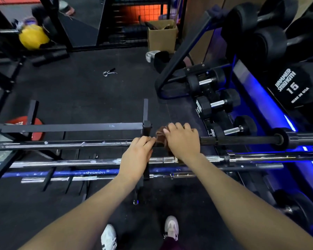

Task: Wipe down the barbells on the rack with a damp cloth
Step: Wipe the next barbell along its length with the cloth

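- While both forearms reach in from the bottom of the frame, the two hands meet at the centre, over the top barbell [61,144] on the rack [70,127].
- The right hand [183,141] curls its fingers over a brown cloth [160,135] and presses it onto the bar, just right of the rack's upright post.
- The left hand [136,156] sits just beside it, fingers bent around the same bar and touching the edge of the cloth.
- That bar runs across the whole frame, chrome on the left and dark on the right.
- Below it lies a second chrome barbell [260,157], then a blue bar [61,173] and a short chrome bar [33,180] lower still.
- Dumbbells [217,103] sit in a row at the right, near a blue-lit rack of larger ones, one marked 15.
- A cardboard box [162,37] stands at the upper centre, and a spring clip [108,72] lies on the dark floor [79,91].
- White shoes [108,237] show at the bottom edge.
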